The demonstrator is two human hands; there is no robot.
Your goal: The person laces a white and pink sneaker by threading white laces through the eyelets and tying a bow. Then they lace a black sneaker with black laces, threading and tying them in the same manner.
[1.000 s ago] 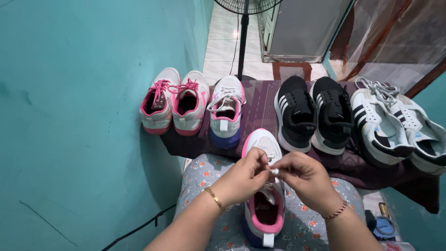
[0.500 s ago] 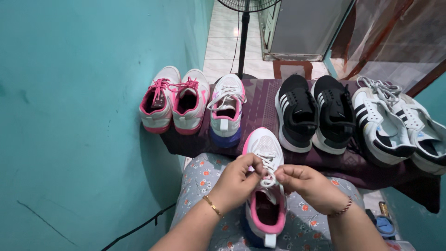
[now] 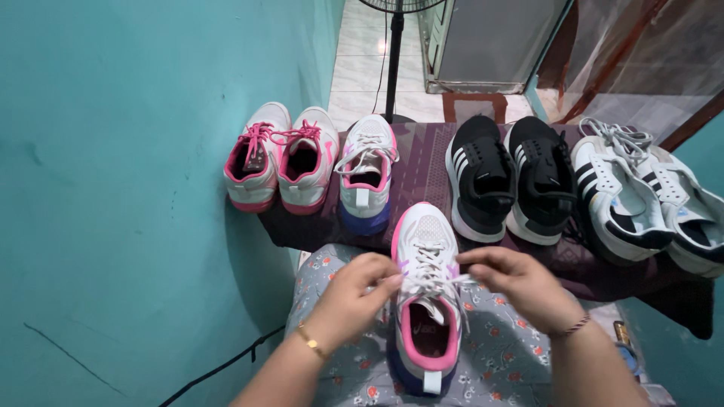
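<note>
— Where is the shoe being handled?

— The white running shoe with pink lining (image 3: pixel 427 301) lies on the person's lap, on the floral grey fabric (image 3: pixel 339 362), toe pointing away, heel toward the body. It sits between the 2 hands.

— And the hands?

— The left hand (image 3: pixel 354 290) is at the shoe's left side, its fingers (image 3: pixel 388 280) pressed together in a pinch on the white lace (image 3: pixel 430 275). The right hand (image 3: pixel 513 280) is at the right side, fingertips closed on the other end of that lace. The lace runs taut across the tongue from one pinch to the other, just above the shoe's opening.

— What lies beyond?

— A surface under a dark purple cloth (image 3: pixel 422 173) carries 7 shoes in a row: 2 white sneakers with pink laces (image 3: pixel 283 158) at the left, 1 matching white-and-pink running shoe (image 3: pixel 366 173), 2 black sneakers (image 3: pixel 509 177), and 2 white sneakers with black stripes (image 3: pixel 641 192) at the right. A teal wall (image 3: pixel 136 188) stands to the left, a fan stand (image 3: pixel 394 60) behind.
</note>
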